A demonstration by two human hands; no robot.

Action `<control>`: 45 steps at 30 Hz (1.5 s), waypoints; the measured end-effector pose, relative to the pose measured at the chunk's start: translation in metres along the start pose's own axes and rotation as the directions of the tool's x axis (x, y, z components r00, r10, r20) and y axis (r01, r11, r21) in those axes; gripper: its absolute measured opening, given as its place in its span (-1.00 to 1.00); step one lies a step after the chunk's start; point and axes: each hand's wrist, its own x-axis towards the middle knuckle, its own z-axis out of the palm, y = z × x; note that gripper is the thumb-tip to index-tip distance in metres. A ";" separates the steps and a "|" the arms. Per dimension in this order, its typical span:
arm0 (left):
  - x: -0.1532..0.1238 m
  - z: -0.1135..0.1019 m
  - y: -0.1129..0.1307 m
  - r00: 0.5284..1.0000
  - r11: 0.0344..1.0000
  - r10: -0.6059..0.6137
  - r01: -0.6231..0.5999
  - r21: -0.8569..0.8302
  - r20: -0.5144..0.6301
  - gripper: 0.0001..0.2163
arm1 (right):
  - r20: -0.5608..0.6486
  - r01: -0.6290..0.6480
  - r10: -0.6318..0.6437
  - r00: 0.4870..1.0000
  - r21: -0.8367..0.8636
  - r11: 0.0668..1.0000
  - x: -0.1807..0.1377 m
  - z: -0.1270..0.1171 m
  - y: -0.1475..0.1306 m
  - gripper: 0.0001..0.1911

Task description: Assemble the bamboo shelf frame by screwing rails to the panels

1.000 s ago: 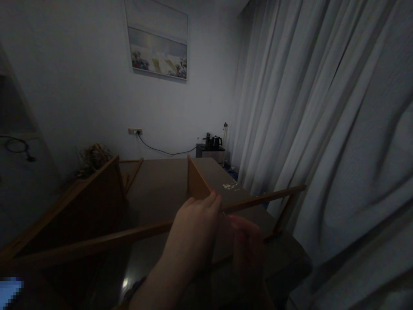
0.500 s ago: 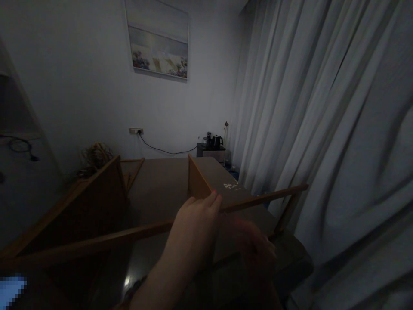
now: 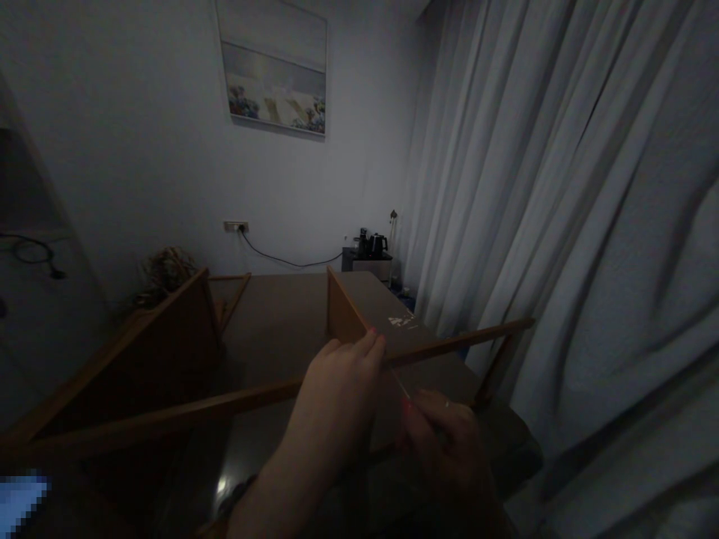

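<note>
In a dim room a wooden furniture frame (image 3: 269,329) lies on its side in front of me, with a long thin rail (image 3: 168,423) running across its near side. My left hand (image 3: 340,389) rests on that rail beside an upright divider panel (image 3: 342,318), fingers curled over the edge. My right hand (image 3: 443,442) is just right of it and lower, fingers pinched on a thin pale strip (image 3: 400,385) that stretches up toward the left fingertips. I cannot tell what the strip is.
Heavy grey curtains (image 3: 562,224) fill the right side. A picture (image 3: 272,71) hangs on the far wall above a socket with a cable (image 3: 236,227). A small stand with a kettle (image 3: 371,251) sits in the far corner. A dry tangle (image 3: 162,273) lies behind the frame's left panel.
My right hand blurred and dropped right half a second ago; now it is steady, pinching the thin strip drawn out from under the left fingertips. The left hand has stayed put.
</note>
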 end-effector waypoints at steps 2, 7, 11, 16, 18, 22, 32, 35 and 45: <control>0.000 -0.003 0.001 0.998 1.000 0.020 -0.020 -0.003 0.057 -0.59 | 0.100 -0.144 0.130 0.986 0.137 0.980 -0.001 0.000 -0.002 -0.51; 0.001 0.002 0.002 0.999 1.000 -0.025 0.024 0.014 0.026 -0.63 | 0.123 -0.146 0.127 0.984 0.161 0.976 0.003 -0.003 0.002 -0.63; 0.002 0.005 0.001 0.999 0.999 -0.026 0.026 0.019 0.024 -0.64 | -0.190 0.160 -0.147 0.971 0.053 0.986 0.010 -0.004 0.012 -0.72; 0.001 0.002 0.003 0.999 0.999 -0.039 0.038 0.035 0.026 -0.63 | -0.222 0.408 -0.447 0.867 -0.199 0.891 0.013 -0.001 0.016 -0.85; 0.001 0.002 0.003 0.999 0.999 -0.034 0.034 0.036 0.012 -0.62 | -0.278 0.439 -0.498 0.822 -0.249 0.863 0.014 0.003 0.016 -0.85; 0.002 0.003 0.004 0.999 0.999 -0.038 0.037 0.025 0.020 -0.62 | -0.338 0.454 -0.521 0.784 -0.260 0.852 0.017 0.012 0.019 -0.97; 0.004 0.004 0.003 0.999 0.999 -0.046 0.045 0.028 0.027 -0.66 | -0.470 0.062 0.090 0.878 0.299 0.952 0.008 0.030 0.018 -0.94; 0.005 0.005 0.002 0.998 0.999 -0.045 0.044 0.028 0.032 -0.65 | -0.437 0.107 0.044 0.898 0.315 0.943 0.001 0.026 0.021 -0.93; 0.004 0.004 0.002 0.999 0.999 -0.029 0.029 0.042 0.018 -0.65 | -0.376 0.302 -0.394 0.839 -0.281 0.911 -0.001 0.006 0.023 -0.86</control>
